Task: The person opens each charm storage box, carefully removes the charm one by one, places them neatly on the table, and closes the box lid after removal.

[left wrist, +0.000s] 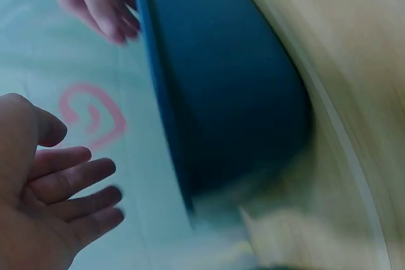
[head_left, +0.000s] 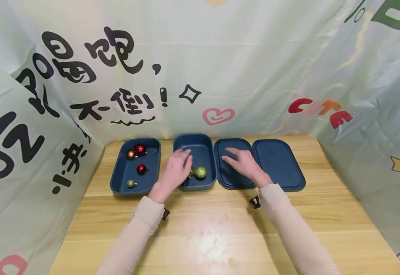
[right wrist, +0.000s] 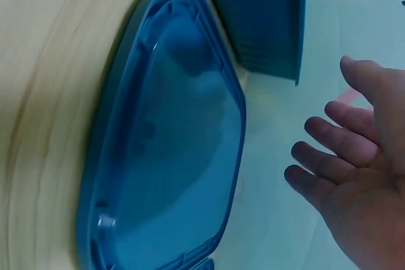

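My left hand (head_left: 176, 168) hovers over the left side of a blue box (head_left: 211, 179), its fingers relaxed and apart in the left wrist view, nothing held. Inside that box lie a glittery green bauble (head_left: 200, 172) and a smaller green-gold piece (head_left: 190, 173), partly hidden by the hand. Over the first blue lid (head_left: 232, 183) hangs my right hand (head_left: 243, 163), fingers spread and holding nothing. A second blue box (head_left: 118, 181) on the left contains two red baubles (head_left: 140, 149) (head_left: 141, 169), a copper bauble (head_left: 131, 154) and a small pale gold bauble (head_left: 131, 183).
Another blue lid (head_left: 279, 164) lies flat at the right of the first. Boxes and lids stand in a row along the back of the wooden table (head_left: 200, 236). A printed curtain (head_left: 255, 68) encloses the back and sides.
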`<state>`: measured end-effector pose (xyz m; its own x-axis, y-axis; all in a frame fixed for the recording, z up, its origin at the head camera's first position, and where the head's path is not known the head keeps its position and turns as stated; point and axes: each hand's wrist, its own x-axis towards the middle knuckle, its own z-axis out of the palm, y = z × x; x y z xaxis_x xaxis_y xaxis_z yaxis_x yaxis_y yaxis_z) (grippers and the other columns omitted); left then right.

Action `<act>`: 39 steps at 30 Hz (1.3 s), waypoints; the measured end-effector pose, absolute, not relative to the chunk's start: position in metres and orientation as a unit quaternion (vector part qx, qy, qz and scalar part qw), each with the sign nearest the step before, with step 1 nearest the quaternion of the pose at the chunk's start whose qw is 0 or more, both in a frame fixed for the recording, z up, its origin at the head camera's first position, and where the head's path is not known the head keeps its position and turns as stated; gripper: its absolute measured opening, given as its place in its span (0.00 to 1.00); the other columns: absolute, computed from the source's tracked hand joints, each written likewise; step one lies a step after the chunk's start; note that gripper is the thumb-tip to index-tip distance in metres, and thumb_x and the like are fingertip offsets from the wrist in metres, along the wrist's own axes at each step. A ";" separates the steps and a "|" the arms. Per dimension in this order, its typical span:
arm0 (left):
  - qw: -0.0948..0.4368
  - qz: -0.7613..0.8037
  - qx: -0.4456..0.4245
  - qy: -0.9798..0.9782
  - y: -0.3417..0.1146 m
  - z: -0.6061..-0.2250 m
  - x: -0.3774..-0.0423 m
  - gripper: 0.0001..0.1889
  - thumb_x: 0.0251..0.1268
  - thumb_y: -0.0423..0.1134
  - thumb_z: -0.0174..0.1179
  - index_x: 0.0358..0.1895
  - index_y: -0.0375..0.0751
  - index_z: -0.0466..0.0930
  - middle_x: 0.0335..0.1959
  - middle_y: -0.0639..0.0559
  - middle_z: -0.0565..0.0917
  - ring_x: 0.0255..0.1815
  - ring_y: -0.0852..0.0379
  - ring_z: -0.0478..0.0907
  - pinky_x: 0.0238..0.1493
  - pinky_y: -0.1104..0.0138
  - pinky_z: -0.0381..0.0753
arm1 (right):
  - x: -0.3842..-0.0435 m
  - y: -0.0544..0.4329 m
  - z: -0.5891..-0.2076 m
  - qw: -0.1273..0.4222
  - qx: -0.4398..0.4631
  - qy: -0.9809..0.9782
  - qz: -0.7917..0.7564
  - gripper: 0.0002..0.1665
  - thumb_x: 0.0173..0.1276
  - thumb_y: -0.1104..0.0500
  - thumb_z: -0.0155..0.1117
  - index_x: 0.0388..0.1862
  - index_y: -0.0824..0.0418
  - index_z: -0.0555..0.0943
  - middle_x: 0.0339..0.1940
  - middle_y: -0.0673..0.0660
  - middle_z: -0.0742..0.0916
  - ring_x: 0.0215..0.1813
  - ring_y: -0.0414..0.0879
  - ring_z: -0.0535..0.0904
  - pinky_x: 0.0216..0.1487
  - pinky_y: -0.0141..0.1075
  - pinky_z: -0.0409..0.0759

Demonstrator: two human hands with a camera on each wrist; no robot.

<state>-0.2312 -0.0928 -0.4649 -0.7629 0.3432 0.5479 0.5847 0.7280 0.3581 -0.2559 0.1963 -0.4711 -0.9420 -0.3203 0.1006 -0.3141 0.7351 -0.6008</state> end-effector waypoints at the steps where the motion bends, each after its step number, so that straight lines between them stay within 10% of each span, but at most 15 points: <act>1: 0.227 -0.250 -0.248 -0.908 -0.099 -0.467 -0.235 0.17 0.79 0.35 0.57 0.59 0.25 0.84 0.55 0.31 0.88 0.62 0.32 0.85 0.69 0.45 0.80 | -0.255 0.194 -0.471 0.000 -0.172 0.929 -0.327 0.31 0.81 0.46 0.61 0.74 0.62 0.78 0.51 0.69 0.90 0.33 0.63 0.85 0.54 0.53 0.83; 7: 0.145 -0.186 -0.187 -0.954 -0.126 -0.479 -0.245 0.24 0.82 0.44 0.55 0.72 0.33 0.77 0.72 0.30 0.77 0.80 0.23 0.61 0.80 0.30 0.53 | -0.251 0.178 -0.470 -0.007 -0.186 0.905 -0.381 0.23 0.77 0.52 0.68 0.65 0.63 0.85 0.60 0.62 0.90 0.60 0.57 0.87 0.60 0.54 0.86; 17: 0.009 -0.134 -0.141 -0.981 -0.146 -0.494 -0.250 0.34 0.88 0.58 0.38 0.85 0.42 0.56 0.85 0.31 0.55 0.86 0.23 0.37 0.79 0.27 0.29 | -0.246 0.155 -0.471 0.048 -0.224 0.892 -0.389 0.24 0.76 0.55 0.69 0.68 0.59 0.83 0.66 0.61 0.86 0.50 0.58 0.87 0.47 0.46 0.83; 39: 0.017 -0.100 -0.172 -0.980 -0.153 -0.508 -0.257 0.33 0.89 0.54 0.32 0.86 0.40 0.51 0.88 0.42 0.53 0.89 0.36 0.34 0.85 0.37 0.30 | -0.247 0.128 -0.476 0.089 -0.295 0.914 -0.264 0.30 0.74 0.58 0.71 0.71 0.68 0.79 0.69 0.66 0.84 0.73 0.62 0.78 0.71 0.55 0.78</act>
